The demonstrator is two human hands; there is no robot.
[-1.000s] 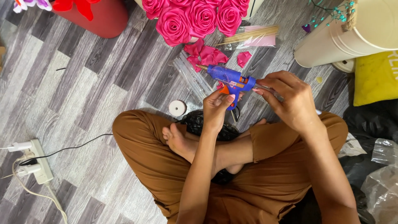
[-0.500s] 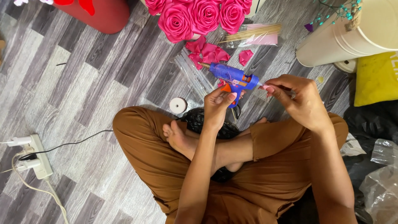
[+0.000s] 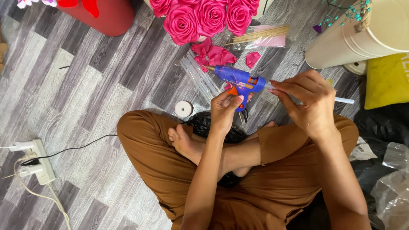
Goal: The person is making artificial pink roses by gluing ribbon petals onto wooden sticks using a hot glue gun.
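I sit cross-legged on a grey wood-pattern floor. My left hand (image 3: 225,110) grips the handle of a blue glue gun (image 3: 237,78) with an orange trigger, its nozzle pointing left. My right hand (image 3: 306,102) pinches a clear glue stick (image 3: 344,100) at the back of the gun; the stick's free end pokes out to the right of my fingers. Below the gun lie my folded legs in brown trousers (image 3: 153,157) and a bare foot (image 3: 184,142).
Pink fabric roses (image 3: 200,17) and loose pink petals (image 3: 217,54) lie ahead, with spare clear glue sticks (image 3: 197,77), wooden skewers (image 3: 260,35), a white tape roll (image 3: 184,109), a cream bucket (image 3: 362,38), a red container (image 3: 102,15), a yellow cushion (image 3: 387,81) and a white power strip (image 3: 39,162).
My right hand has slid back along the glue stick to the right, so more of the stick's end shows. The gun stays in my left hand.
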